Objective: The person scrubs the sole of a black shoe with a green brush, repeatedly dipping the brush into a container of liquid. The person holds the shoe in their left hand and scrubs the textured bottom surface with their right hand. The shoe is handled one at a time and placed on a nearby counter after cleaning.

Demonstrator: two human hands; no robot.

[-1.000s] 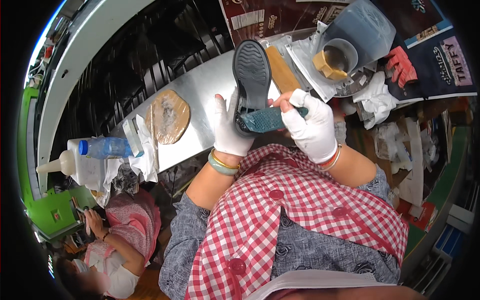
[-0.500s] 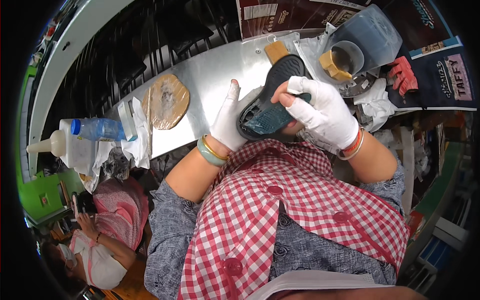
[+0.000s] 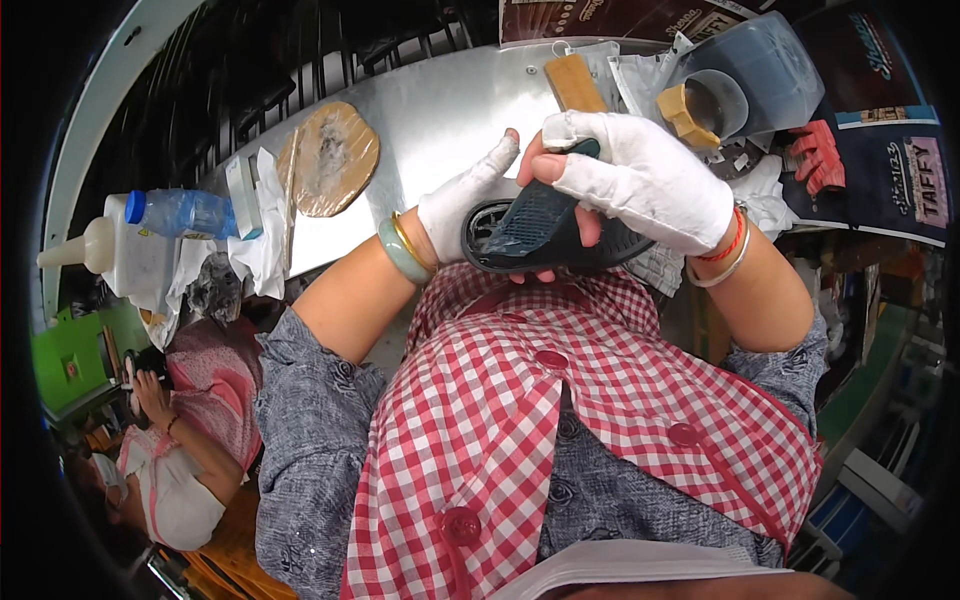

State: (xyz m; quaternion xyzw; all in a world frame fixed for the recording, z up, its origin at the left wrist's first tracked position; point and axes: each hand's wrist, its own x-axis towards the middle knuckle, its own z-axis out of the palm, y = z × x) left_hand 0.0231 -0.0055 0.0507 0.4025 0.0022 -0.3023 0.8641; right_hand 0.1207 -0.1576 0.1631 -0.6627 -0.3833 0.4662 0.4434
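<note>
A black shoe sole lies flat between both my hands, close to my chest, with a dark blue textured insole set into it. My left hand, in a white fingerless glove, holds the sole's left end from underneath. My right hand, also in a white glove, covers the sole's right half and presses down on the insole with its fingers.
A shiny metal bench holds a tan insole, a wooden block, a clear tub with a brown lump, and a white glue bottle beside a blue-capped bottle. Another person sits at lower left.
The sole stood upright a second ago; it has been tipped down and brought flat toward my chest. My right hand moved on top of it, over the insole.
</note>
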